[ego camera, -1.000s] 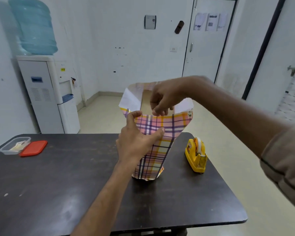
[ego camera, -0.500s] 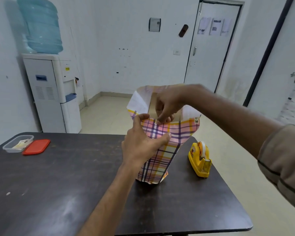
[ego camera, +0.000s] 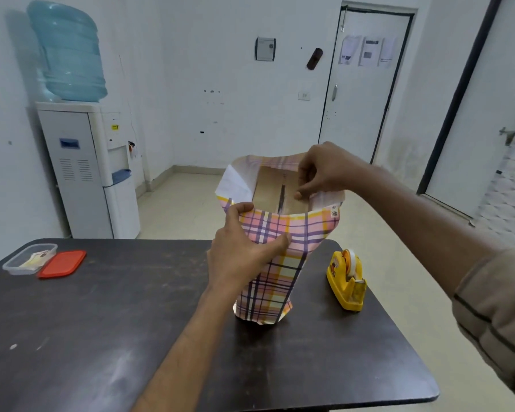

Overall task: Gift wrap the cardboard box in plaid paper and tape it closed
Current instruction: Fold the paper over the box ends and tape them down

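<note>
Grip, left hand (ego camera: 244, 257): clamped round plaid paper (ego camera: 280, 281), thumb over top edge.
Grip, right hand (ego camera: 324, 173): arched above, pinching paper's right flap.

The left hand (ego camera: 244, 251) is up in front, and its bare arm reaches straight out from below. Its thumb points up and its fingers (ego camera: 280, 240) stretch out sideways, so it holds the plaid paper (ego camera: 280, 281) between them. The right hand (ego camera: 324, 171) is higher and farther away than the left hand. Its fingers curl down and pinch the top edge of the paper. The right arm comes in from the right side, bare up to a tan sleeve (ego camera: 494, 316).
</note>
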